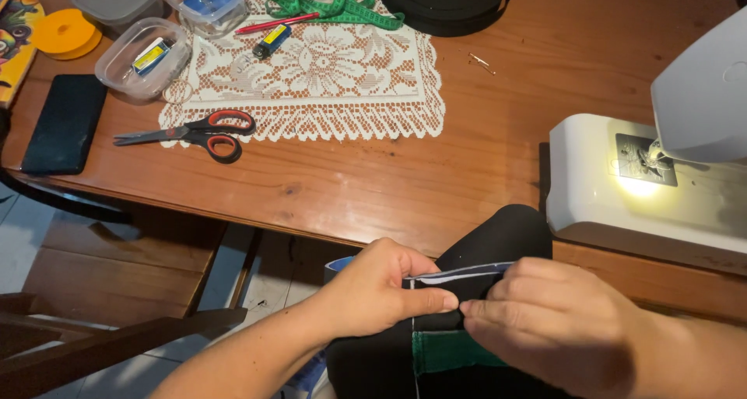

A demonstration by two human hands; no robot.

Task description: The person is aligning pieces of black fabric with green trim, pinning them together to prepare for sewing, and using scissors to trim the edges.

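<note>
A piece of black fabric (498,236) with a white-edged fold and a green patch (447,351) hangs over the near edge of the wooden table (373,177). My left hand (373,290) pinches the folded edge from the left, thumb pressed along it. My right hand (552,325) pinches the same fold from the right, its fingertips almost meeting the left thumb. Both hands are just in front of a white sewing machine (622,185) whose lamp lights the needle plate (644,159).
Red-handled scissors (194,132) lie at the edge of a white lace mat (327,72). Clear plastic boxes (144,57), a green tape measure (334,6), a black strap roll (443,2), a yellow spool (64,32) and a dark phone (66,123) sit to the far left. A wooden chair (101,344) is below left.
</note>
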